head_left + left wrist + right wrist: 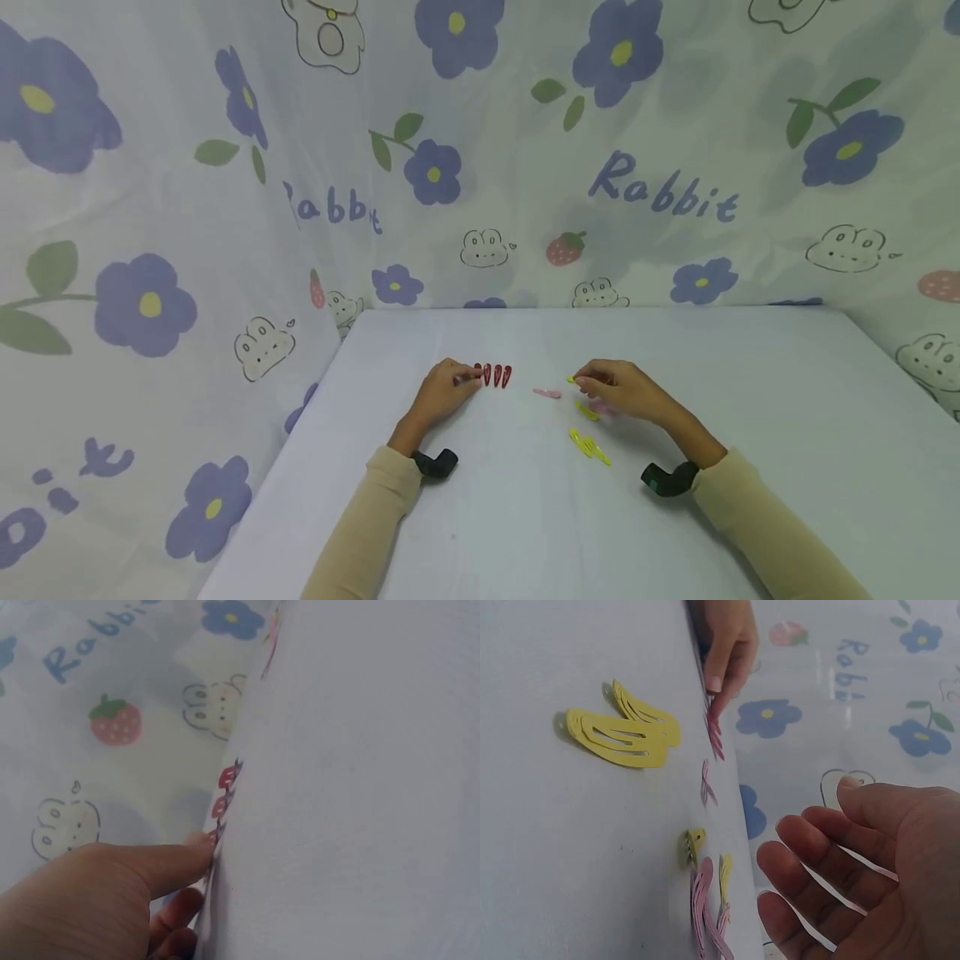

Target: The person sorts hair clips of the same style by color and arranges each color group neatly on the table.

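Red hair clips (pixel 497 376) stand in a row on the white table. My left hand (pixel 444 390) pinches the leftmost one between thumb and index finger; in the left wrist view, the thumb (pixel 169 866) partly covers that clip. My right hand (pixel 618 387) hovers over the loose clips with relaxed fingers, its thumb apart from them and nothing held in the right wrist view. Below it lie a yellow hair clip (pixel 587 410) and a pink one (pixel 602 407), partly hidden by the hand. Another yellow clip (pixel 570 379) shows at the right fingertips in the head view.
Two overlapping yellow hair clips (pixel 622 741) lie nearer the body. A pair of crossed pink clips (pixel 547 392) lies between the hands. Patterned cloth (pixel 525 192) with flowers and rabbits hangs behind the table (pixel 510 525) and at its sides.
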`<state>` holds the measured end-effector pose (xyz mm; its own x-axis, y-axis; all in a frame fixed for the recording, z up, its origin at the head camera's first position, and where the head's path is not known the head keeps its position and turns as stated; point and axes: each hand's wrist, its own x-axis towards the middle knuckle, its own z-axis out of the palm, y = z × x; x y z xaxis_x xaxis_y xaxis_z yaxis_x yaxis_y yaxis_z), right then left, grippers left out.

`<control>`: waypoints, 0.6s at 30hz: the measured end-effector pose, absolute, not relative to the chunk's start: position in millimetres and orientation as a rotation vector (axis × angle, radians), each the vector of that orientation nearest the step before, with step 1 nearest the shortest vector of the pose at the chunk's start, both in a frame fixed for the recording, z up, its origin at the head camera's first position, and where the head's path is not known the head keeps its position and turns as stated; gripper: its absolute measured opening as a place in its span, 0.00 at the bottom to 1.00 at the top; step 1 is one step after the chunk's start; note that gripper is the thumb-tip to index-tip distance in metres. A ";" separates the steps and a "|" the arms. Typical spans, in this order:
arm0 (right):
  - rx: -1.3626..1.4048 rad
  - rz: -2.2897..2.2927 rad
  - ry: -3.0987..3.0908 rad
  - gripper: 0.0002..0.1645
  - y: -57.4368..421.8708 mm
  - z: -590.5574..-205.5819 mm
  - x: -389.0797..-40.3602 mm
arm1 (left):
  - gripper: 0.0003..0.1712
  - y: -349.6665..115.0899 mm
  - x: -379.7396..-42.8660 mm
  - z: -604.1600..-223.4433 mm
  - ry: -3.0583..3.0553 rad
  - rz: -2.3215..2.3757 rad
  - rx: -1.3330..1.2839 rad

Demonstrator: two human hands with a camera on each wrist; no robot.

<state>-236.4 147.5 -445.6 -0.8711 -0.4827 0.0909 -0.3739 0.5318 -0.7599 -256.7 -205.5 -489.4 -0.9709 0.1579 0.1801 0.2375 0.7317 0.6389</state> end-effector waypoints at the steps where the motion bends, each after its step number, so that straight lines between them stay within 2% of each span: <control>1: -0.741 -1.256 2.634 0.20 148.0 -445.5 -236.6 | 0.12 -205.4 -256.5 -488.8 -2.818 -1.061 -0.325; 18: -0.663 -1.260 2.639 0.17 156.7 -438.4 -235.1 | 0.12 -207.2 -254.6 -486.2 -2.817 -1.088 -0.332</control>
